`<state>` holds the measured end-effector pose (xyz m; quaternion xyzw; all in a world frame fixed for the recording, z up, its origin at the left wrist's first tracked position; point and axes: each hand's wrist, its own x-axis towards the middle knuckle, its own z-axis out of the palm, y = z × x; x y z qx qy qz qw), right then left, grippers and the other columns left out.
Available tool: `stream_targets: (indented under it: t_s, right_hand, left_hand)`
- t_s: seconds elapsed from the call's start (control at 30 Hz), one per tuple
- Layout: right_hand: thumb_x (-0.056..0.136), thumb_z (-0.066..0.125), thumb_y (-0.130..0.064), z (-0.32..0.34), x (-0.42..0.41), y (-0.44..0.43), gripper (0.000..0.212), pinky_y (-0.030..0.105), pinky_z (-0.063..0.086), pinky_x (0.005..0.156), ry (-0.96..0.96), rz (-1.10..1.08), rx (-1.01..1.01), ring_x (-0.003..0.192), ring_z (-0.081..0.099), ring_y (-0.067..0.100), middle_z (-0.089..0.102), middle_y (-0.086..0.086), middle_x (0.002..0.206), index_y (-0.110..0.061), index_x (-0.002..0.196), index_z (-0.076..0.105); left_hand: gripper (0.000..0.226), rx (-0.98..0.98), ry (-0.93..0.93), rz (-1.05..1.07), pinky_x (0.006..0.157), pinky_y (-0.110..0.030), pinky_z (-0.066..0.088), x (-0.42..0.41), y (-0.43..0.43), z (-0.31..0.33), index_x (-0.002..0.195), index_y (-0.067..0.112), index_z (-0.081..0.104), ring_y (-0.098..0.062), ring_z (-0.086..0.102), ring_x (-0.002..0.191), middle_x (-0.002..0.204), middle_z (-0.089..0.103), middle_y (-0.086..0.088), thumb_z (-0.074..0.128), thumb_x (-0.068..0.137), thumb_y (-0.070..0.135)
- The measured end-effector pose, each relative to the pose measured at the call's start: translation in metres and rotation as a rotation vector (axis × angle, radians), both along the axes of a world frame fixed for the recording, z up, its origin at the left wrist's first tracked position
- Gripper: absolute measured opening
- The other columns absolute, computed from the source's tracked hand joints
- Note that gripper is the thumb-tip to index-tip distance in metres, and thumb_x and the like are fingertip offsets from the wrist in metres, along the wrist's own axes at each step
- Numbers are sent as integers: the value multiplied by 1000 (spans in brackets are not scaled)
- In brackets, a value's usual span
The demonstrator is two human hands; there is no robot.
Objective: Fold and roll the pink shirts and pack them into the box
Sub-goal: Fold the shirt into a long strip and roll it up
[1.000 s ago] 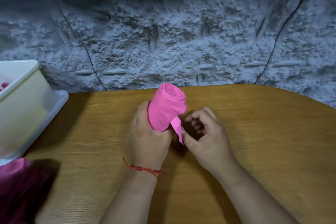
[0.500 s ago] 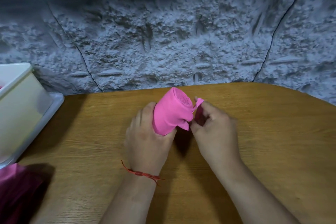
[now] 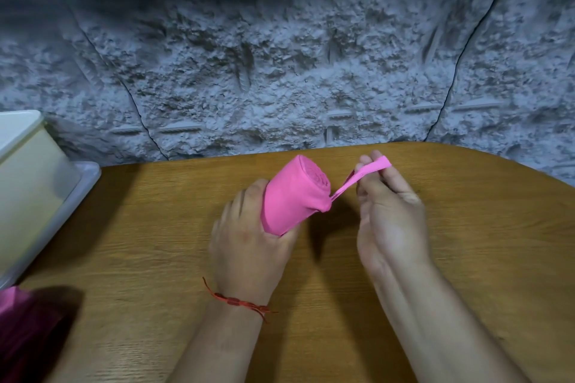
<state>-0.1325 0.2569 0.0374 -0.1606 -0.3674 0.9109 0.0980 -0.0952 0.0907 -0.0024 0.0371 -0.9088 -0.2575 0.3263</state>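
Box (image 3: 28, 183) stands well off to the left of my left hand (image 3: 249, 246), cream-walled with a white rim, cut by the frame edge. From here I cannot see into it, so I cannot tell what it holds. It sits on a clear plastic tray (image 3: 88, 179) whose corner juts toward my fingers but stays well apart from them.

The rolled pink shirt (image 3: 292, 196) is in my left hand, above the wooden table (image 3: 466, 258). My left fingers (image 3: 249, 196) curl round its lower half from the left, and its spiral end tilts up and away from me. From the roll's right side a narrow pink strip (image 3: 351, 180) runs taut to my right hand (image 3: 389, 227). My right fingers (image 3: 395, 179) are bent and close together, with the strip's end looped over their tips and pinched there, just right of the roll.

A red cord bracelet (image 3: 239, 303) circles my left wrist. Near the bottom left corner, well below and left of my left fingers, lies a heap of pink cloth (image 3: 12, 314), partly in shadow. Past my fingertips, behind the table's far edge, rises a rough grey stone-patterned wall (image 3: 280, 71). Nothing lies on the table between my left fingers and the box.
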Motion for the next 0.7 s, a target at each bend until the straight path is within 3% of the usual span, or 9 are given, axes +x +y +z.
stream_targets:
  t_s: [0.1,0.23,0.3,0.37,0.47,0.53,0.6,0.7]
  right_hand:
    - [90,71,-2,-1,0,-1,39,19,57,91,27,151,-140,106,74,12,76,9,122,-3,129,67]
    - [85,80,-13,-2,4,9,52,28,54,98,178,567,-10,116,66,18,71,7,128,-5,135,64]
    - [79,84,-9,0,5,15,68,29,49,106,277,681,217,127,61,18,67,6,138,-6,142,58]
    - [73,91,-10,7,4,22,79,28,48,110,366,740,569,130,60,14,68,-1,136,-16,144,56]
    - [64,100,-38,21,3,28,83,23,52,97,424,732,1112,116,65,7,67,-14,124,-39,136,59]
    - [59,97,-52,26,1,26,79,18,49,89,451,694,1428,111,61,2,61,-21,120,-43,128,59]
    - [58,94,-56,30,-3,20,71,14,44,80,488,705,1642,103,56,-2,55,-22,112,-42,118,58]
    - [58,92,-53,39,-12,11,62,22,43,73,484,747,1799,93,54,3,56,-18,104,-39,106,55]
  left_hand:
    - [68,30,-6,19,79,-48,54,0,-1,1,130,20,59,-26,65,100,113,66,3,81,72,48]
    - [69,17,-25,1,81,-47,54,1,-2,2,130,20,58,-26,64,101,114,66,3,81,71,47]
    - [69,-18,-50,-17,80,-46,53,0,-1,3,129,21,58,-26,64,101,113,66,3,81,71,49]
    - [67,-115,-78,-32,77,-42,51,1,3,3,128,24,57,-23,64,99,112,67,6,80,73,54]
    - [61,-181,-100,-46,78,-40,49,2,8,2,127,30,57,-19,62,97,109,65,11,76,76,56]
    - [59,-213,-94,-62,78,-41,48,3,9,1,127,32,56,-19,62,95,108,65,12,75,76,54]
    - [59,-259,-80,-76,77,-41,48,2,10,0,125,30,55,-20,63,94,105,65,10,75,74,52]
    - [56,-233,-42,-76,77,-37,45,3,13,0,118,28,58,-17,63,90,98,66,13,76,75,61]
